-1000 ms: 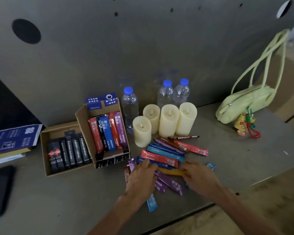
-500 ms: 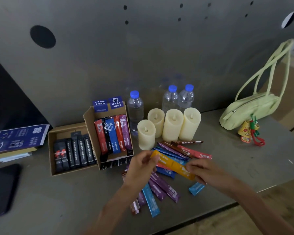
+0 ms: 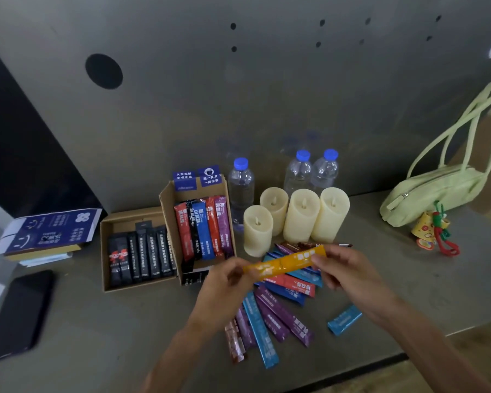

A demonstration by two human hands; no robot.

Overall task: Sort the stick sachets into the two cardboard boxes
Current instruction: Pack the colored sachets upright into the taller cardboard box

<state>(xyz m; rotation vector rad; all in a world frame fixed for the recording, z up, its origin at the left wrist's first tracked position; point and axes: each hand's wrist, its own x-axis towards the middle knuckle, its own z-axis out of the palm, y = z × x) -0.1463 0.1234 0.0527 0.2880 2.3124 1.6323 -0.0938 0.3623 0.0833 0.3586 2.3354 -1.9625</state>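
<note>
I hold the orange sachet (image 3: 285,260) in the air between both hands. My left hand (image 3: 221,293) pinches its left end and my right hand (image 3: 352,276) pinches its right end, fingers curled onto it. It hangs above the pile (image 3: 284,316) of loose sachets on the desk (image 3: 97,336), in front of the candles (image 3: 301,215) and just right of the right box (image 3: 169,211).

Its long axis runs left to right across me, with the right end a little higher and farther from me. The printed face is turned up.

I judge it light and thin, a soft foil tube with powder inside. It would bend in the middle if held by one end, and the film is probably slick. The flat sealed ends look like the best places to grip.

The sachets in the right box are coloured and lie lengthwise, away from me. The left box (image 3: 131,219) holds black ones. So I expect this one belongs in the right box, and it needs turning so one end points away from me.
</note>
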